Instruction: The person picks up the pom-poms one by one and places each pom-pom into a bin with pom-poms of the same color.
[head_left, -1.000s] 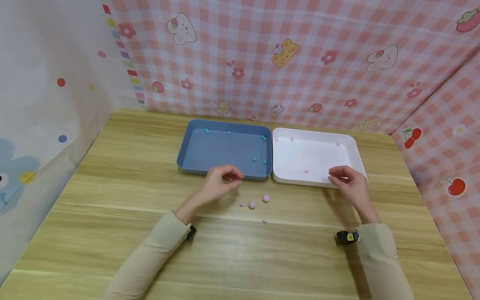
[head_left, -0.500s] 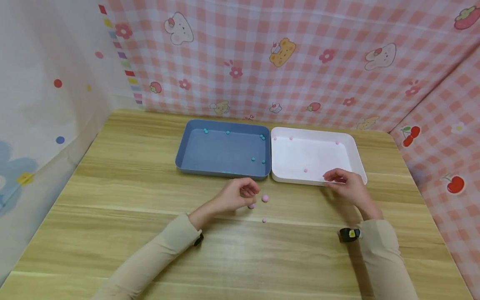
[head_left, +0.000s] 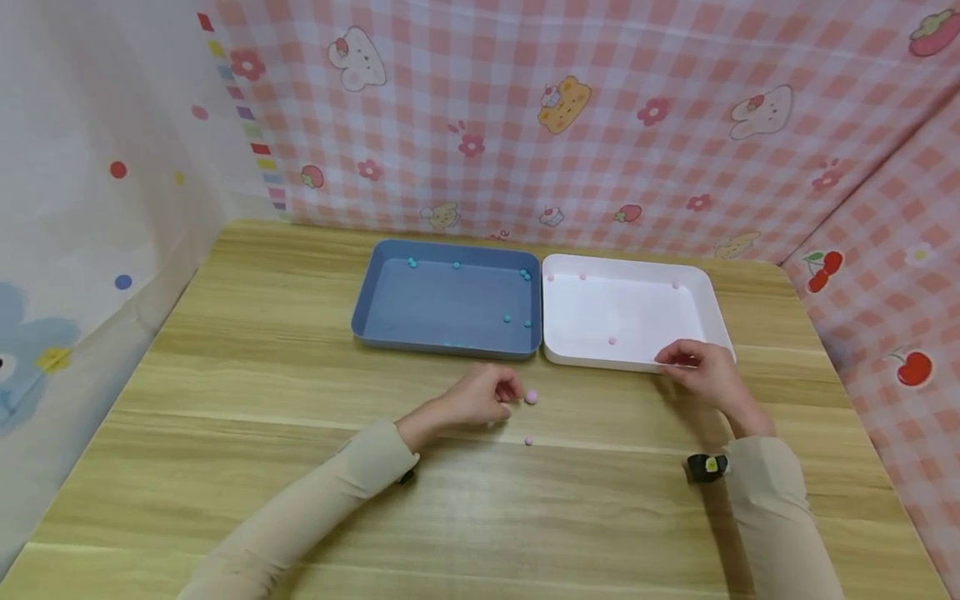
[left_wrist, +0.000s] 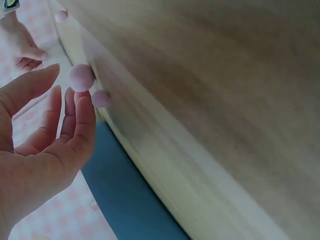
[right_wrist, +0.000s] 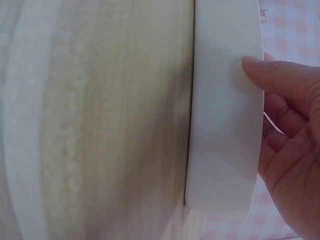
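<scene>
On the table, my left hand (head_left: pixel 482 395) reaches over the loose pink balls, its thumb and fingers apart. In the left wrist view a larger pink ball (left_wrist: pixel 81 77) lies right at its fingertips, hidden by the hand in the head view. Just beyond is another larger pink ball (head_left: pixel 531 397), and a small pink ball (head_left: pixel 528 441) lies nearer the front. My right hand (head_left: pixel 705 372) holds the front rim of the white tray (right_wrist: pixel 225 130) near its right corner, thumb outside the wall and fingers over the inner side. Several small pink balls (head_left: pixel 612 340) lie in that tray.
A blue-grey tray (head_left: pixel 442 347) stands against the white tray's left side, with several small teal balls (head_left: pixel 507 318) in it. Behind the wooden table (head_left: pixel 300 467) hangs a pink checked cloth (head_left: pixel 480 83).
My left hand has moved right and toward me from the blue-grey tray's front edge to the pink balls, covering some of them. My right hand dipped slightly onto the white tray's rim.
</scene>
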